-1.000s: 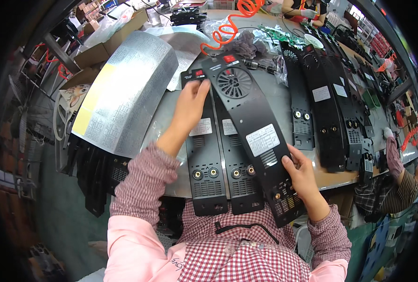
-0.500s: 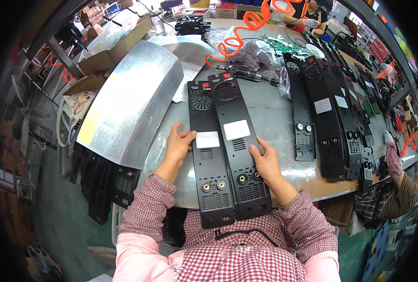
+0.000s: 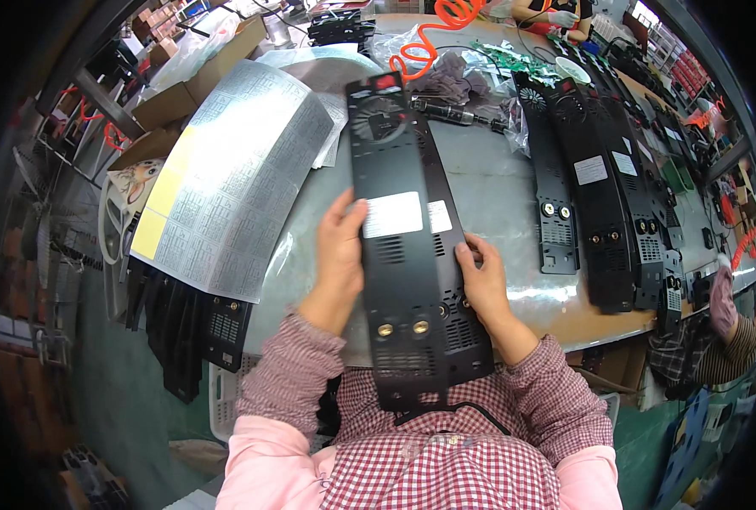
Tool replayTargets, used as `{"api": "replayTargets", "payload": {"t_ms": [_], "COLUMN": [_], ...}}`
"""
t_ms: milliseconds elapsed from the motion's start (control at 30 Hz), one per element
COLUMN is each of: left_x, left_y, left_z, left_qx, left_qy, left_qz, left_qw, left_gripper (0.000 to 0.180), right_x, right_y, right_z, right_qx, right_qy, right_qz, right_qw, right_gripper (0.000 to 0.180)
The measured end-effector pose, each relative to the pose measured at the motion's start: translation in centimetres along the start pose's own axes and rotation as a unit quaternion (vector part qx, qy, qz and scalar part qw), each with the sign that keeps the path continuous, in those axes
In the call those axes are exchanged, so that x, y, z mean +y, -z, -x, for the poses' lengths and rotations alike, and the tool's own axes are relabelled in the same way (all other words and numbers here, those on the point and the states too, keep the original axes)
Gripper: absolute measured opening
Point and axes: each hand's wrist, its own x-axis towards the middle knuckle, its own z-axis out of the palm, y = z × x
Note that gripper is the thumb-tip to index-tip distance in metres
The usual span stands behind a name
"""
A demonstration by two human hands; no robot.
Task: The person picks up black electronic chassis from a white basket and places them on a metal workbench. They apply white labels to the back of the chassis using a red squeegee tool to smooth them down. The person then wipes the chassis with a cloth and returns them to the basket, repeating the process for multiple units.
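Head view: black panel gripped between left hand and right hand.

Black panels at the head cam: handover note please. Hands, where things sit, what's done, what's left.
Left hand: gripping the left edge of the stacked black panels, beside the white label.
Right hand: gripping the right edge of the same stack.
The stack lies lengthwise in front of the person, its near end over the table edge. More black panels lie in a row to the right. A silver label sheet lies to the left.
Done: the panels lie one on another, a label on each.
Left: both hands are on the stack; it is not yet with the row.
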Motion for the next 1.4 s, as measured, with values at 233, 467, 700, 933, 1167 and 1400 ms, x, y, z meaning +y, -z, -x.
{"api": "replayTargets", "payload": {"t_ms": [233, 467, 700, 933, 1167, 1400], "left_x": [-6.4, -7.8, -5.3, -2.6, 11.2, 20.5], "left_y": [-2.8, -3.3, -3.7, -3.4, -0.9, 13.1], "left_z": [-0.4, 0.2, 2.1, 3.9, 11.0, 20.0], "left_qx": [0.067, -0.001, -0.034, -0.109, -0.177, -0.156], "left_qy": [-0.055, -0.036, 0.103, 0.073, -0.076, -0.177], "left_qz": [-0.164, -0.078, 0.029, 0.078, -0.02, -0.093], "left_qw": [0.983, 0.996, 0.994, 0.988, 0.981, 0.967], "left_gripper": [0.043, 0.054, 0.044, 0.053, 0.045, 0.039], "right_x": [-1.9, -1.8, -4.2, -7.0, -15.0, -17.3], "right_y": [1.4, 0.8, 1.4, 1.4, -1.2, -10.1], "right_z": [0.1, -1.2, -0.1, 3.3, 10.2, 18.8], "right_qx": [-0.049, -0.064, -0.137, -0.12, -0.201, -0.393], "right_qy": [-0.117, -0.138, -0.182, -0.079, 0.19, 0.239], "right_qz": [-0.131, -0.164, -0.272, -0.281, -0.267, -0.275], "right_qw": [0.983, 0.975, 0.935, 0.949, 0.923, 0.844], "right_gripper": [0.064, 0.085, 0.089, 0.086, 0.084, 0.103]}}
